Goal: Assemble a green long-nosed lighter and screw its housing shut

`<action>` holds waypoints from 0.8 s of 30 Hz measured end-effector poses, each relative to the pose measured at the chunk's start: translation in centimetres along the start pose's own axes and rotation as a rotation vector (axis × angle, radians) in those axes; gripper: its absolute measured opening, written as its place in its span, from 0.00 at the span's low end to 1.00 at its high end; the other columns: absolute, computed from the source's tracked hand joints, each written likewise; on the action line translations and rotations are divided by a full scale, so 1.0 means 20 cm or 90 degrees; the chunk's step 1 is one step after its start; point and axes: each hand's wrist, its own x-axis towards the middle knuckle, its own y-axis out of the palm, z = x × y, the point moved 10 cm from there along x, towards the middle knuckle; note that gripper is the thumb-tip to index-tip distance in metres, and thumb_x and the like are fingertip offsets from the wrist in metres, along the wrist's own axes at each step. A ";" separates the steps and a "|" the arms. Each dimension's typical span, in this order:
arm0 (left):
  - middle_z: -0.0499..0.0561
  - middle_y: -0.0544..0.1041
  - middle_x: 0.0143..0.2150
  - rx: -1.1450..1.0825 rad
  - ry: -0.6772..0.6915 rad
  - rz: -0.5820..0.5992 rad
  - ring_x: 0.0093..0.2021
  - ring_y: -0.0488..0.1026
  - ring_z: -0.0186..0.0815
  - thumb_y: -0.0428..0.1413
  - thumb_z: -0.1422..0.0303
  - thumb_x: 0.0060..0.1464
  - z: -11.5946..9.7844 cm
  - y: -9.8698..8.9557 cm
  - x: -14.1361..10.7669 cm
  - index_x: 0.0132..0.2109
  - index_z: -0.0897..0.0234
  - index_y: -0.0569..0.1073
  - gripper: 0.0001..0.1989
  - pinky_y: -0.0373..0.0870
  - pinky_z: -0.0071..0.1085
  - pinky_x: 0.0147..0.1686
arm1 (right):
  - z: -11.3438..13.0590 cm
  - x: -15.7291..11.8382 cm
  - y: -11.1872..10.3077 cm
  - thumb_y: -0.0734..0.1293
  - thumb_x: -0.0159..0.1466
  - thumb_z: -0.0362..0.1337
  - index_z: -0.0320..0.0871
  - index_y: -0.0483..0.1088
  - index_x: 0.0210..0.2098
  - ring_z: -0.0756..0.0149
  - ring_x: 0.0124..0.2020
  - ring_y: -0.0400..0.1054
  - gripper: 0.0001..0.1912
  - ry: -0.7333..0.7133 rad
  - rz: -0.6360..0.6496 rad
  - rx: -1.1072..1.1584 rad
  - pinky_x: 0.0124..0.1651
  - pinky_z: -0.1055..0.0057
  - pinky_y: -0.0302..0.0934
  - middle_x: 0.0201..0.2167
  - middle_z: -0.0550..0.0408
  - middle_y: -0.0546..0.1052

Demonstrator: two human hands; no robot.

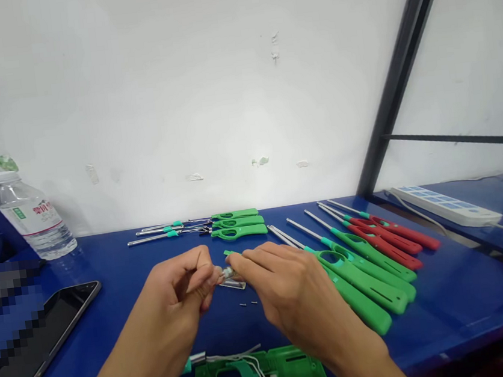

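Note:
My left hand (173, 300) and my right hand (290, 287) meet over the middle of the blue table, both pinching a small metallic, whitish fitting (227, 272) between their fingertips. Its ends are hidden by the fingers. A clear plastic piece (236, 284) shows just below the fingertips; whether it is attached to the fitting I cannot tell. Two tiny metal pins (248, 303) lie on the table below. Nearer me, an opened green long-necked lighter (299, 369) exposes white wires, and my left forearm partly covers its metal tube.
At the back lie several green lighters (237, 222) with exposed wires. To the right, green lighters (372, 287) and red lighters (398, 238) form a fanned row. A phone (42, 345) and a water bottle (36, 216) stand left; a power strip (446, 205) is far right.

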 end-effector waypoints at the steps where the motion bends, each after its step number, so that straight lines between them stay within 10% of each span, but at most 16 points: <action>1: 0.39 0.58 0.23 -0.005 0.002 -0.001 0.25 0.52 0.28 0.58 0.64 0.59 -0.01 0.00 0.00 0.27 0.58 0.51 0.22 0.52 0.20 0.22 | 0.00 0.00 0.00 0.63 0.74 0.23 0.40 0.75 0.51 0.57 0.35 0.72 0.13 0.002 -0.004 -0.003 0.36 0.60 0.62 0.36 0.55 0.81; 8: 0.38 0.61 0.20 0.008 -0.006 0.001 0.21 0.55 0.28 0.61 0.55 0.63 -0.04 0.03 0.01 0.29 0.57 0.61 0.20 0.52 0.20 0.17 | -0.05 0.00 -0.01 0.65 0.76 0.25 0.42 0.74 0.51 0.58 0.38 0.74 0.10 0.012 0.025 0.029 0.40 0.62 0.61 0.39 0.55 0.82; 16: 0.43 0.77 0.32 0.133 0.030 -0.028 0.18 0.67 0.27 0.50 0.51 0.74 -0.12 0.10 -0.06 0.60 0.56 0.74 0.19 0.63 0.23 0.18 | -0.21 -0.04 -0.14 0.64 0.80 0.34 0.46 0.71 0.51 0.56 0.44 0.77 0.05 0.148 -0.022 0.095 0.48 0.60 0.63 0.45 0.55 0.84; 20: 0.42 0.82 0.33 0.326 0.181 0.066 0.27 0.79 0.29 0.53 0.54 0.74 -0.16 0.14 -0.13 0.48 0.50 0.82 0.14 0.73 0.20 0.27 | -0.28 -0.06 -0.23 0.61 0.81 0.36 0.50 0.66 0.47 0.65 0.39 0.74 0.04 0.234 -0.047 0.198 0.41 0.67 0.60 0.41 0.62 0.80; 24: 0.44 0.87 0.49 0.492 0.249 -0.010 0.49 0.86 0.39 0.54 0.49 0.73 -0.03 -0.03 -0.19 0.54 0.44 0.83 0.16 0.81 0.27 0.49 | -0.27 -0.10 -0.24 0.59 0.82 0.40 0.52 0.61 0.42 0.69 0.33 0.67 0.09 0.287 -0.020 0.300 0.36 0.70 0.59 0.35 0.66 0.71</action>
